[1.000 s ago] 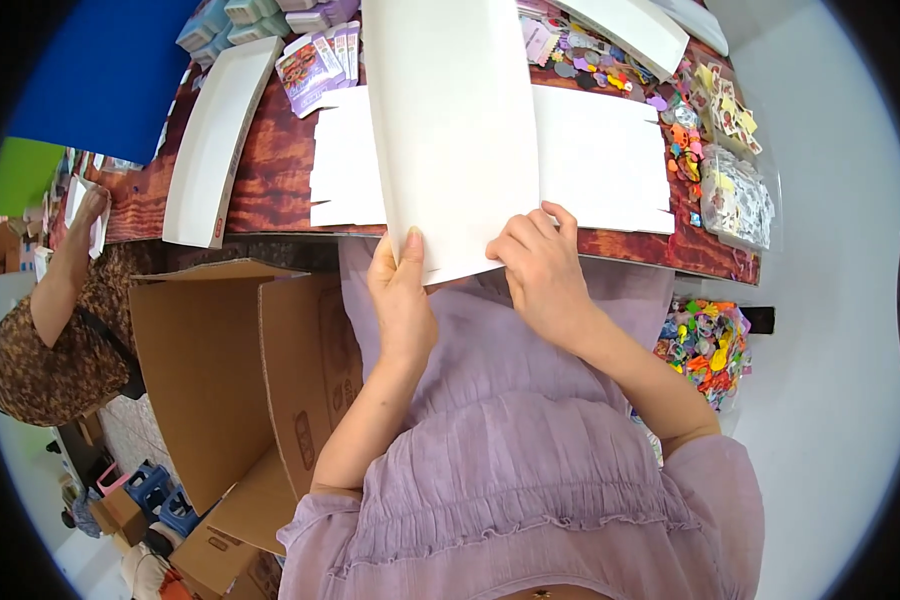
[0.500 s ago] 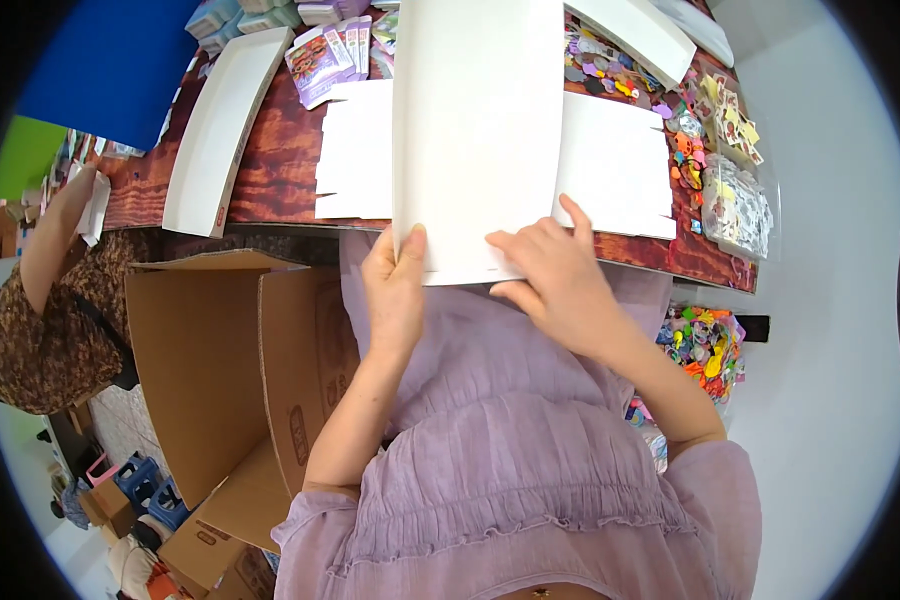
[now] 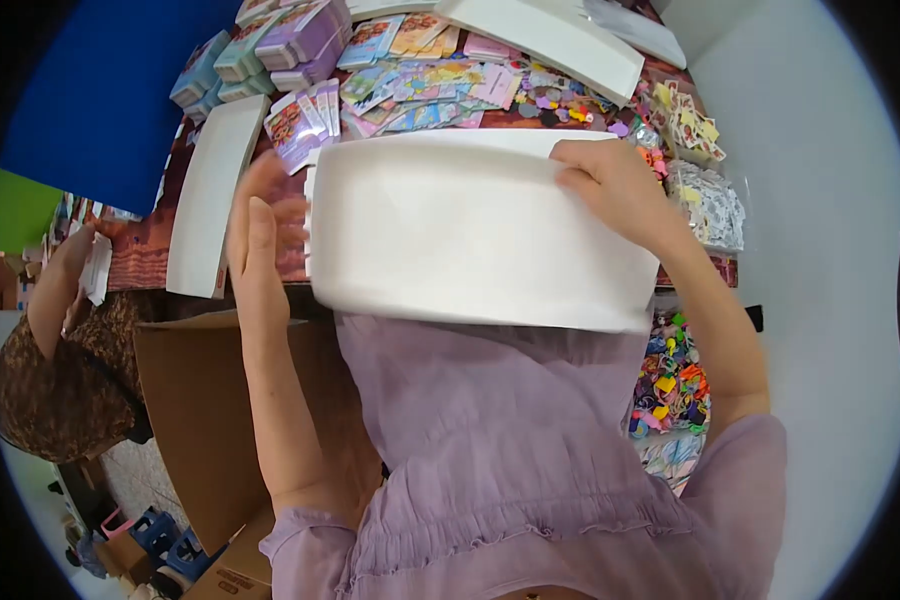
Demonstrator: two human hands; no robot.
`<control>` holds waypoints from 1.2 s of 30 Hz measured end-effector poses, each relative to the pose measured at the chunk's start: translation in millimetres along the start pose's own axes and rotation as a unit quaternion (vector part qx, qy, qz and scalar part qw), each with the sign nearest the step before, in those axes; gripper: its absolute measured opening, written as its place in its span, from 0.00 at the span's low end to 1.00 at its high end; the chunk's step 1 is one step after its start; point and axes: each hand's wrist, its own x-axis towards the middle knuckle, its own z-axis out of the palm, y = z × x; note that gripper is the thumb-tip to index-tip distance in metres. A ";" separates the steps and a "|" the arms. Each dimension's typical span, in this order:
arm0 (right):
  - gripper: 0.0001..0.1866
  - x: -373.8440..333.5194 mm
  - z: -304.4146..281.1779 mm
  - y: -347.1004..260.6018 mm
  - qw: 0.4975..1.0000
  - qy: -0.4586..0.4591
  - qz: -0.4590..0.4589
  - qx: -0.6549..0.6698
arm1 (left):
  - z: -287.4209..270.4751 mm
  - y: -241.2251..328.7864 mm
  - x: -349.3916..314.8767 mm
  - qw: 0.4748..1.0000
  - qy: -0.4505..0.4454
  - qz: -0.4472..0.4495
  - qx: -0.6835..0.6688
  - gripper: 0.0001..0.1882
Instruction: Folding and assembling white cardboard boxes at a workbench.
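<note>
At the far edge of a white tray [image 3: 480, 240], toward its right end, the right hand [image 3: 610, 185] was closed on the rim. The left hand [image 3: 258, 235], blurred, stood open just beside the left end. The tray's near edge reached past the reddish table [image 3: 140, 250]; cards [image 3: 430, 88] and charms [image 3: 560, 105] crowded the far side, leaving little bare room.

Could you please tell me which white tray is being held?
The middle tray: the right hand grips its far edge. The other trays lie unheld, to its left and beyond.
</note>
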 end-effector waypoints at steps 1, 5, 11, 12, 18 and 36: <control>0.09 -0.1 1.6 5.7 0.994 -0.005 0.088 0.070 | 2.4 -7.4 -1.5 1.000 -0.004 0.004 -0.004 0.21; 0.09 -0.4 52.0 53.4 0.968 0.030 0.150 0.200 | 43.8 -50.6 -41.4 0.924 -0.011 0.175 0.339 0.22; 0.13 -28.1 73.9 47.1 0.972 0.101 0.113 0.180 | 58.7 -76.5 -65.3 0.802 -0.314 0.221 0.456 0.23; 0.13 -38.1 62.8 41.9 0.972 0.098 0.115 0.181 | 58.0 -77.2 -65.7 0.803 -0.315 0.218 0.456 0.23; 0.22 -86.9 36.0 26.0 0.975 -0.071 -0.183 -0.100 | 56.3 -83.2 -74.7 0.796 -0.298 0.307 0.428 0.17; 0.11 -91.3 105.5 12.6 0.983 0.085 -0.141 0.086 | 71.5 -103.3 -83.5 0.870 -0.133 0.267 0.393 0.12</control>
